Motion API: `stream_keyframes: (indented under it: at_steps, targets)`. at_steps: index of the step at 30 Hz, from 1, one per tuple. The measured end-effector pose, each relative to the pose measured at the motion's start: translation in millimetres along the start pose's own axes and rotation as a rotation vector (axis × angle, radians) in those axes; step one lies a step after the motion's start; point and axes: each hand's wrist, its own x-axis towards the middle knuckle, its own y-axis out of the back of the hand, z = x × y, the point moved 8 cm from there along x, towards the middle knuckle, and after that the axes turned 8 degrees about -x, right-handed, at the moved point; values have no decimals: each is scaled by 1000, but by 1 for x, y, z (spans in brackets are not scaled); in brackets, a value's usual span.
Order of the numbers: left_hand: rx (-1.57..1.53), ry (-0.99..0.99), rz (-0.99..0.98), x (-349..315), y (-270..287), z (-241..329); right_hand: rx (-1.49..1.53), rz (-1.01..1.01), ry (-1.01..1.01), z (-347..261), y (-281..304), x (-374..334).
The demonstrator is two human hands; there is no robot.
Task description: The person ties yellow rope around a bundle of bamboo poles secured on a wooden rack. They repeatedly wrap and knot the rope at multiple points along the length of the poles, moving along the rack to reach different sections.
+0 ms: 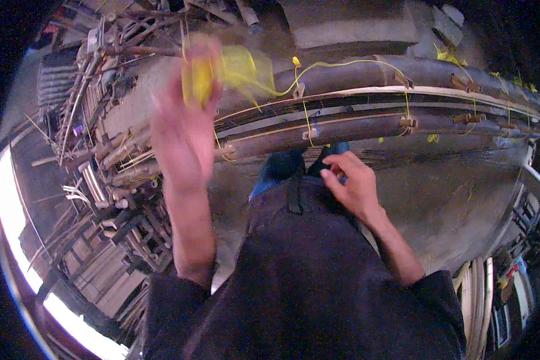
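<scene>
Pale strips (438, 91) lie lengthwise in the gap between an upper dark pole (357, 75) and a lower dark pole (354, 128), with wooden pegs (408, 122) set along both; yellow string (354, 62) loops over the upper one and crosses down to the lower at several pegs. The person's left hand (186, 135) is raised at the upper left, forearm nearly upright, blurred; its fingers are closed round a yellow twine bundle (198, 81), from which loose yellow strands trail rightward toward the poles; the right hand (355, 180) hangs before the waist, fingers loosely bent, thumb and forefinger slightly apart; whether it touches the dark clothing (312, 258) one cannot tell. The lower pole's near edge passes just beyond the right hand; grey floor (438, 198) stretches to that hand's right; piled timber (102, 264) bounds the left side.
</scene>
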Motion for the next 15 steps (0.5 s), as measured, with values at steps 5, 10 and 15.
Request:
stream_keyframes:
  at_steps: [5, 10, 15]
  targets:
    - [1184, -195, -299, 68, -13, -29, -216, 415, 99, -23, -2, 28]
    - [1228, -42, -531, 5, 18, -78, -447, 120, 173, -31, 8, -13]
    - [1155, -528, -321, -33, 3, -96, -1002, 12, 1013, -242, 29, 75]
